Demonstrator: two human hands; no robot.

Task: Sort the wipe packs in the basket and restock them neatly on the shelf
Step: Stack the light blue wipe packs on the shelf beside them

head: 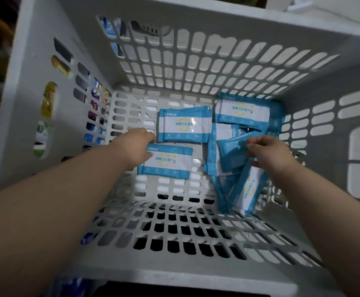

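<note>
A: Basket [174, 232], near side: left hand [138, 146] lies over the edge of the near flat pack [168, 162]. Gripping or only touching, cannot tell.

B: Right hand [269, 151] pinches a tilted pack [230, 155] among others at the right. Advise: lift it clear, turn label up, square it with the far flat pack [184, 125] before shelving.

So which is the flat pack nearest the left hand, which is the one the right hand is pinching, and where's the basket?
Flat pack [170, 162]: head view, its white printed front.
Pinched pack [231, 154]: head view, its blue face.
Basket [174, 269]: head view, its solid near rim.
</note>
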